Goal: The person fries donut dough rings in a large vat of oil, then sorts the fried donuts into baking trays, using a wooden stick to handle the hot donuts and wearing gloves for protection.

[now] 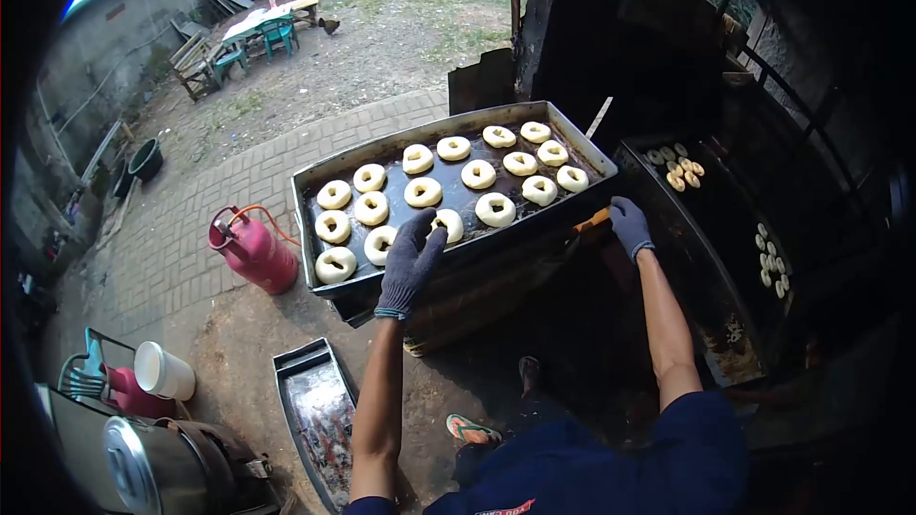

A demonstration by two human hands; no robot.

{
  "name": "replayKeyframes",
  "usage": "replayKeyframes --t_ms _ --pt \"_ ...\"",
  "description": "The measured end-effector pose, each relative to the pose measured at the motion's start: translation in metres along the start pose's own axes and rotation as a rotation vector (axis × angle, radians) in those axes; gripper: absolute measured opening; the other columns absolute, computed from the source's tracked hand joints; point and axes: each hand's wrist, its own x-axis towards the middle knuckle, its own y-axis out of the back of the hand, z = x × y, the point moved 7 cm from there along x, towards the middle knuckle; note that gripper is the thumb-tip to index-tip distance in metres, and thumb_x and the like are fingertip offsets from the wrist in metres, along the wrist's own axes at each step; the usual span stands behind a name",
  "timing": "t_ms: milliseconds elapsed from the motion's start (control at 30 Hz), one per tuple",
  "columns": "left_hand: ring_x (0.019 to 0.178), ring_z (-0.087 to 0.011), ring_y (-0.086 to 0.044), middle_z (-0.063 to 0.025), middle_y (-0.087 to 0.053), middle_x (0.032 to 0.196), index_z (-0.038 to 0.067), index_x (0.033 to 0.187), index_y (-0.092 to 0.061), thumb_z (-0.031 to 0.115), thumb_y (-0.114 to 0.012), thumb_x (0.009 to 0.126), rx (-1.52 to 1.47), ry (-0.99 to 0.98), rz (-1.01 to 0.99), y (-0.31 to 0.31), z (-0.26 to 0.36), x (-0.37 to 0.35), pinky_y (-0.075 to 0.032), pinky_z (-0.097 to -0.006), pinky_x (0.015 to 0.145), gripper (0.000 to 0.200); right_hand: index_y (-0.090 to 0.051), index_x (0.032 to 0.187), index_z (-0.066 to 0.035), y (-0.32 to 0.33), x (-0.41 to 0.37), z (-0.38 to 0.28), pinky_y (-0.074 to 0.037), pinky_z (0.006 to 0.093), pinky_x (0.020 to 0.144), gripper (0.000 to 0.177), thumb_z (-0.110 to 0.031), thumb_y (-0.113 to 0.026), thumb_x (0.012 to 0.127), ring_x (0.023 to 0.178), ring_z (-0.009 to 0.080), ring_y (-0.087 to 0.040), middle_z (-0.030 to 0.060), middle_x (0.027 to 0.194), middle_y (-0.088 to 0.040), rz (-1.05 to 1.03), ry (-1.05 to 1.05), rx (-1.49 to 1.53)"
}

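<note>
A large dark metal tray [367,154] holds many pale dough rings [477,174], laid out in loose rows. Over its near edge reaches my left hand [407,262] in a dark grey glove, thumb and fingers apart. Its fingertips are right at a dough ring [448,224] on the near side, partly covering it. To the right of the tray, my right hand [630,227], gloved alike, is closed around the end of an orange handle [593,220]. The far end of that handle runs into shadow by the tray's side.
Right of me, a dark vat [706,272] holds pale and browned rings [685,174]. A pink gas cylinder [256,250] with an orange hose stands left of the tray. Lower left are an empty-looking metal tray [320,410], a white bucket [164,370] and a lidded pot [134,465].
</note>
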Motion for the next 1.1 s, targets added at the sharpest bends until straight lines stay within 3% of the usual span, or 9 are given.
replayKeyframes --t_ms 33,267,467,567,700,867,967,1033,1100 --pt "0.114 -0.0287 -0.061 -0.0211 -0.060 0.126 -0.003 0.131 -0.053 0.036 -0.063 0.094 -0.059 0.022 -0.090 -0.033 -0.009 0.021 -0.048 -0.0373 0.098 0.055 -0.064 0.119 0.000 0.003 0.009 -0.027 -0.049 0.0318 0.091 0.035 -0.019 -0.060 0.090 0.104 0.0223 -0.064 0.0135 0.114 -0.068 -0.085 -0.041 0.023" --pt "0.113 -0.0296 -0.061 -0.0215 -0.064 0.122 -0.005 0.125 -0.059 0.038 -0.058 0.092 0.143 0.151 -0.315 -0.186 -0.014 0.129 -0.045 -0.0360 0.099 0.054 -0.059 0.126 -0.002 -0.020 0.070 -0.077 -0.045 0.0407 0.102 0.046 -0.026 -0.055 0.088 0.114 0.0358 -0.060 0.0215 0.120 -0.064 -0.342 0.244 -0.139" --pt "0.108 -0.0391 -0.063 -0.0294 -0.066 0.111 -0.005 0.109 -0.067 0.043 -0.061 0.080 0.781 0.427 -0.289 -0.256 -0.095 0.188 -0.048 -0.0430 0.091 0.057 -0.066 0.112 -0.001 -0.114 0.177 -0.003 -0.051 0.0396 0.088 0.041 -0.023 -0.053 0.080 0.099 0.0375 -0.065 0.0239 0.106 -0.068 -0.687 0.259 -0.410" --pt "0.093 -0.0348 -0.068 -0.0257 -0.069 0.101 -0.003 0.110 -0.068 0.043 -0.068 0.075 0.859 0.548 -0.381 -0.269 -0.107 0.187 -0.052 -0.0409 0.080 0.057 -0.073 0.096 0.003 -0.132 0.178 0.001 -0.055 0.0391 0.077 0.042 -0.029 -0.061 0.073 0.086 0.0332 -0.071 0.0248 0.095 -0.070 -0.885 0.106 -0.474" --pt "0.073 -0.0223 -0.068 -0.0154 -0.070 0.085 -0.001 0.108 -0.068 0.036 -0.075 0.072 0.742 0.532 -0.690 -0.278 -0.103 0.188 -0.054 -0.0351 0.068 0.053 -0.074 0.094 0.001 -0.181 0.159 0.015 -0.055 0.0382 0.074 0.051 -0.042 -0.072 0.067 0.080 0.0309 -0.070 0.0222 0.090 -0.071 -1.065 0.270 -0.414" --pt "0.082 -0.0198 -0.067 -0.0122 -0.068 0.091 -0.002 0.109 -0.062 0.019 -0.074 0.075 0.220 0.201 -0.554 -0.345 -0.030 0.244 -0.054 -0.0329 0.074 0.041 -0.061 0.106 -0.004 -0.029 0.161 0.023 -0.052 0.0419 0.081 0.045 -0.030 -0.073 0.071 0.089 0.0341 -0.067 0.0177 0.093 -0.068 -0.281 0.049 0.176" --pt "0.090 -0.0167 -0.065 -0.0130 -0.067 0.101 -0.003 0.116 -0.058 0.023 -0.076 0.081 0.160 -0.023 -0.826 -0.481 0.036 0.249 -0.054 -0.0316 0.081 0.047 -0.057 0.109 -0.006 0.110 0.131 0.099 -0.053 0.0379 0.079 0.039 -0.020 -0.071 0.075 0.087 0.0260 -0.066 0.0130 0.093 -0.066 -0.087 -0.324 0.213" --pt "0.103 -0.0230 -0.066 -0.0163 -0.067 0.111 -0.003 0.128 -0.053 0.026 -0.077 0.080 -0.136 0.020 -0.979 -0.592 0.037 0.236 -0.053 -0.0336 0.089 0.061 -0.058 0.109 -0.005 0.194 0.092 0.182 -0.052 0.0349 0.081 0.039 -0.014 -0.072 0.074 0.093 0.0223 -0.064 0.0122 0.100 -0.065 0.197 -0.408 0.121" --pt "0.110 -0.0273 -0.063 -0.0212 -0.064 0.120 -0.003 0.135 -0.049 0.026 -0.079 0.077 0.044 0.075 -1.029 -0.700 0.022 0.222 -0.050 -0.0350 0.094 0.072 -0.059 0.107 -0.003 0.270 0.051 0.270 -0.053 0.0367 0.080 0.038 -0.015 -0.073 0.073 0.090 0.0262 -0.066 0.0148 0.097 -0.065 0.427 -0.489 0.052"
